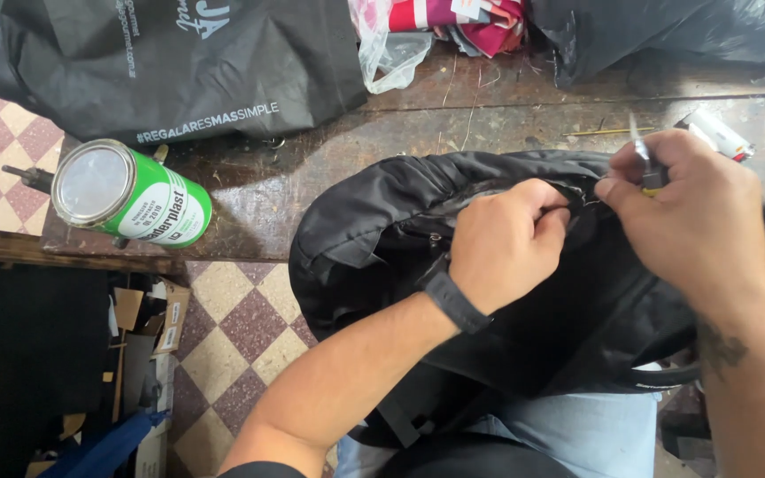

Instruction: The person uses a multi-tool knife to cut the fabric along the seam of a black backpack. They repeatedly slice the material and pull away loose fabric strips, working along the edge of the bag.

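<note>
Nearest the camera, a black bag (489, 292) lies on the person's lap, its upper edge against the desk (329, 168); the left hand (502, 243) has its fingers closed tight, pinching the bag's fabric at the seam. At 3 o'clock of it, touching the same seam, the right hand (692, 212) has its fingers closed on a thin tool (646, 168). At 9 o'clock a green can (130, 195) lies on the desk.

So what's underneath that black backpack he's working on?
The black backpack rests partly on a worn wooden workbench and partly on the person's lap, where light blue jeans show. What lies directly beneath its middle is covered by the bag.
</note>
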